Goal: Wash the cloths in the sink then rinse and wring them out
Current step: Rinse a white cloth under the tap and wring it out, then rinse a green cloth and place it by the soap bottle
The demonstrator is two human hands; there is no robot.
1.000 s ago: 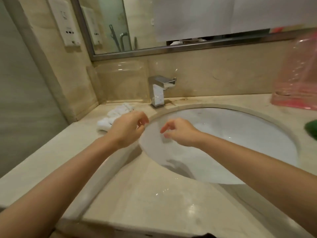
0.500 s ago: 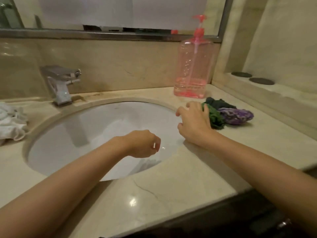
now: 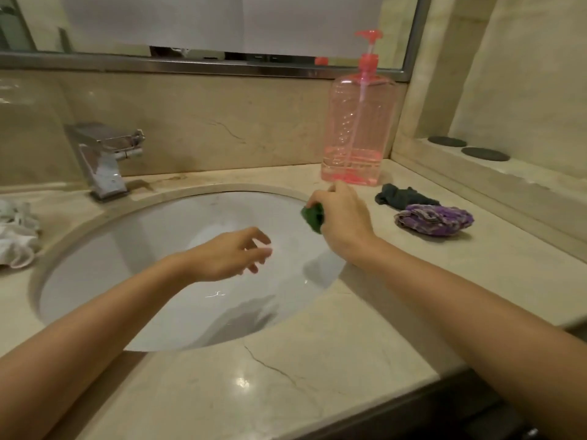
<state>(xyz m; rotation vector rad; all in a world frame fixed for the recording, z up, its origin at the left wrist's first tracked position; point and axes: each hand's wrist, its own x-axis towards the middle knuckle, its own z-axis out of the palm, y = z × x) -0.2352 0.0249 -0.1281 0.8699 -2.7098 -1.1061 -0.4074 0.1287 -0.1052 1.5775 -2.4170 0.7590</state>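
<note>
White cloths (image 3: 17,238) sit bunched on the desk (image 3: 260,385) at nine o'clock of the sink (image 3: 133,249), well clear of the hands. The tap (image 3: 103,157) stands at eleven o'clock of the bowl. Over the middle of the sink hangs the left hand (image 3: 228,257), its grip loose, fingers spread and holding nothing. At two o'clock of the bowl, right on the rim, the right hand (image 3: 341,219) has its grip closed round a green cloth (image 3: 313,217), bunched up and poking out under the fingers. Just behind that hand, the pink pump bottle (image 3: 359,122) stands upright on the desk. Further right, a dark cloth (image 3: 401,196) and a purple cloth (image 3: 433,219) lie touching on the desk, apart from the hand.
</note>
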